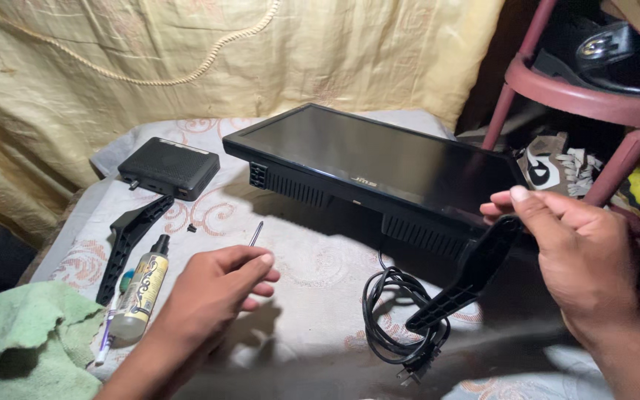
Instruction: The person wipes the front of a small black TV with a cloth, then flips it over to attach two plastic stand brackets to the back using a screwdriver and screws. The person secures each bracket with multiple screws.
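A black flat-screen monitor [379, 159] lies screen up on a patterned cloth [298, 259]. My right hand [579, 259] grips a black plastic stand leg [468, 278] at the monitor's near right corner. My left hand [212, 292] pinches a thin screwdriver [256, 234] whose tip points up, left of the monitor's front edge. A coiled black power cable [398, 326] with a plug lies between my hands. A second black stand leg [129, 241] lies on the cloth at the left.
A small black box [170, 167] sits behind the second leg. A small bottle with a yellow label [142, 292] and a pen [105, 333] lie beside a green rag [24, 333]. A red rack [594, 96] holding shoes stands at right. A yellow curtain [187, 52] hangs behind.
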